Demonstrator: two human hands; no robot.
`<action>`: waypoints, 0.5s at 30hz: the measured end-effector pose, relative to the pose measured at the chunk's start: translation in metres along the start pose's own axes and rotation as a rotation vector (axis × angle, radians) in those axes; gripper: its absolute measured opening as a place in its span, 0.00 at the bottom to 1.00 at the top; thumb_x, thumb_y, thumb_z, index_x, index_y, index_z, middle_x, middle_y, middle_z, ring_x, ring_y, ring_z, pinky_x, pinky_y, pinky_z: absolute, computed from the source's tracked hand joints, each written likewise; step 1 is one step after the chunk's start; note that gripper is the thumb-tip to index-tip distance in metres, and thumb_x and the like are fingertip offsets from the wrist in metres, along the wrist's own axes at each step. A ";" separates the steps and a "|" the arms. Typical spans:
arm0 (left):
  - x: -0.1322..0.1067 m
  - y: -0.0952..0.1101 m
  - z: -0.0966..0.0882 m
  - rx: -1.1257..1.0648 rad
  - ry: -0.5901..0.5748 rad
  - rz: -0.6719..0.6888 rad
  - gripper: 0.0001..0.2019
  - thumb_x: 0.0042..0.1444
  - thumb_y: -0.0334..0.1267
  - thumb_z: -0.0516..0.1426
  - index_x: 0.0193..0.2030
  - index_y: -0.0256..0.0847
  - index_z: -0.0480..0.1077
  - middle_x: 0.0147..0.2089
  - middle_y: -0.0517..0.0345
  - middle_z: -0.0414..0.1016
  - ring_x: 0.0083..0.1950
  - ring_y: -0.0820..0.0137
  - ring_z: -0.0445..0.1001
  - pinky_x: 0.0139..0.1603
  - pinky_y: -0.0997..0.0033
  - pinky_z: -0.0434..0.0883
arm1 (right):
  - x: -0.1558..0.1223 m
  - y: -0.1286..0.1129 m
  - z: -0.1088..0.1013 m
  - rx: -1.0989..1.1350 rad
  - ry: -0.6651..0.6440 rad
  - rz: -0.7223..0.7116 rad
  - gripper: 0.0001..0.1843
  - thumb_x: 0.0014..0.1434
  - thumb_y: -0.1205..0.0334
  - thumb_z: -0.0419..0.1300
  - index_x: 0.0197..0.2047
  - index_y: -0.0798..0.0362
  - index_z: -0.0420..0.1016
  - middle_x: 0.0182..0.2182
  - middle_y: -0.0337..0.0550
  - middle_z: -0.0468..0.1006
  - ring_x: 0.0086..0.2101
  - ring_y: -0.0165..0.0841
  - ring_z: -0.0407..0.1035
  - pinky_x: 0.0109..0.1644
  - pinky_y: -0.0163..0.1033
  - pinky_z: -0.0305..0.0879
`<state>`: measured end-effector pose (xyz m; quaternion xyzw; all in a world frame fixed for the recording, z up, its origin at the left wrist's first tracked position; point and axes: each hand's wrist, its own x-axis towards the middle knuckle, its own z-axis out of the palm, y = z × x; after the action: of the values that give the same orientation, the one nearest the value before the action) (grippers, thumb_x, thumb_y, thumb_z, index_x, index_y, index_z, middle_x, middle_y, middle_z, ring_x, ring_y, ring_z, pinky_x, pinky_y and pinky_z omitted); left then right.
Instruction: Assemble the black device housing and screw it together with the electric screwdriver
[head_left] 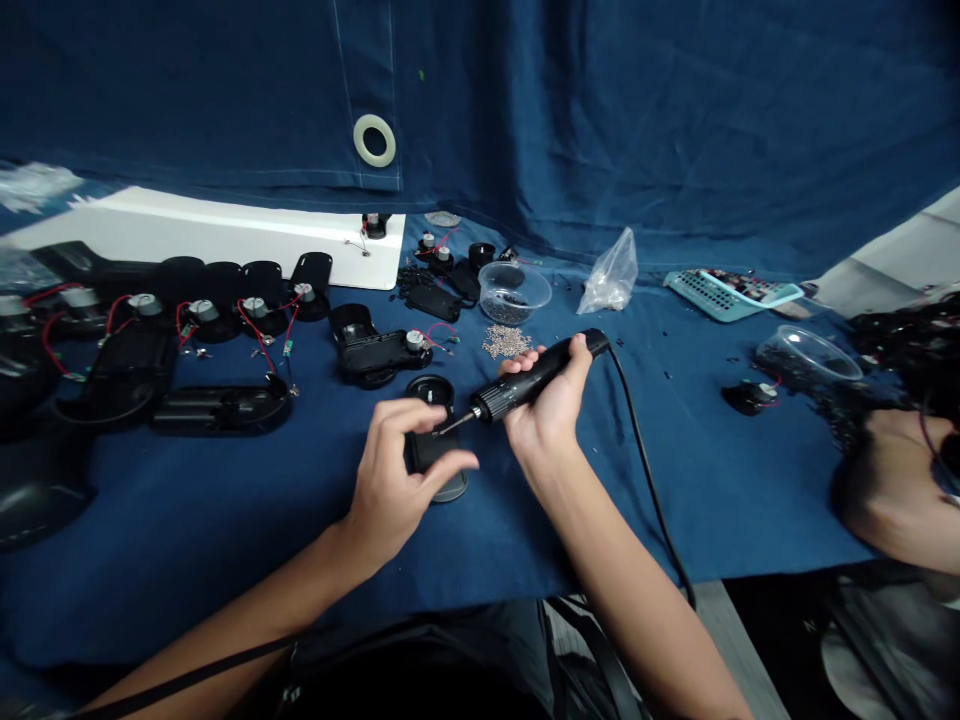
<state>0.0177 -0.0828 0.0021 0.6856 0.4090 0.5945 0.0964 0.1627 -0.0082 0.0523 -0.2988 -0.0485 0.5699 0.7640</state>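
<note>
My right hand (551, 400) is wrapped round a black corded electric screwdriver (536, 375), its bit pointing down-left onto a black plastic housing (433, 440) lying on the blue cloth. My left hand (394, 480) grips that housing, thumb and fingers pinching its edge right by the bit tip. The screwdriver's black cable (645, 470) runs off toward the near table edge.
Several black housings with small motors and red wires (202, 320) lie at left beside a white board (225, 235). A pile of screws (506, 342), a clear bowl (514, 290), a plastic bag (611, 275) and a teal tray (724, 290) sit behind. Another person (900, 480) is at right.
</note>
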 end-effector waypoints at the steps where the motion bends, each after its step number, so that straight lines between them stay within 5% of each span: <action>1: 0.000 -0.001 -0.002 0.019 -0.018 -0.006 0.33 0.45 0.48 0.68 0.55 0.40 0.62 0.50 0.48 0.66 0.50 0.63 0.69 0.49 0.63 0.71 | 0.001 -0.002 0.000 0.001 -0.001 -0.002 0.21 0.53 0.43 0.59 0.29 0.51 0.58 0.20 0.29 0.61 0.20 0.21 0.60 0.24 0.28 0.65; 2: 0.001 -0.002 -0.004 0.045 -0.053 -0.026 0.39 0.45 0.55 0.66 0.60 0.40 0.59 0.55 0.44 0.63 0.55 0.59 0.67 0.53 0.58 0.69 | 0.002 -0.004 0.001 0.001 -0.005 -0.007 0.21 0.54 0.43 0.59 0.28 0.51 0.58 0.19 0.29 0.61 0.20 0.20 0.60 0.24 0.28 0.65; 4: 0.004 -0.007 -0.009 0.135 -0.126 -0.131 0.34 0.55 0.59 0.57 0.62 0.40 0.57 0.59 0.42 0.60 0.59 0.56 0.62 0.58 0.52 0.64 | 0.005 -0.012 0.005 -0.013 -0.017 -0.049 0.22 0.55 0.42 0.58 0.28 0.51 0.58 0.19 0.28 0.61 0.19 0.20 0.60 0.24 0.28 0.66; 6: 0.009 -0.016 -0.013 0.271 -0.193 -0.361 0.25 0.63 0.53 0.50 0.59 0.39 0.60 0.57 0.42 0.63 0.58 0.55 0.63 0.59 0.49 0.61 | 0.008 -0.020 0.011 -0.043 -0.043 -0.144 0.22 0.55 0.40 0.57 0.29 0.51 0.58 0.19 0.28 0.61 0.19 0.21 0.60 0.23 0.28 0.66; 10: 0.026 -0.033 -0.012 0.363 -0.384 -0.771 0.24 0.63 0.54 0.45 0.55 0.39 0.66 0.54 0.43 0.69 0.59 0.50 0.64 0.59 0.44 0.56 | 0.009 -0.031 0.029 -0.116 -0.118 -0.407 0.22 0.56 0.38 0.55 0.30 0.50 0.60 0.19 0.29 0.62 0.18 0.23 0.62 0.21 0.30 0.65; 15: 0.047 -0.032 -0.003 0.283 -0.573 -0.812 0.18 0.62 0.49 0.47 0.45 0.42 0.73 0.49 0.47 0.76 0.55 0.51 0.70 0.57 0.47 0.56 | 0.000 -0.023 0.044 -0.161 -0.240 -0.557 0.20 0.57 0.40 0.54 0.34 0.49 0.61 0.19 0.29 0.64 0.18 0.24 0.63 0.22 0.31 0.65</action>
<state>-0.0017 -0.0313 0.0178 0.6133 0.6758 0.2363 0.3337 0.1639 0.0058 0.1000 -0.2641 -0.2632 0.3641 0.8535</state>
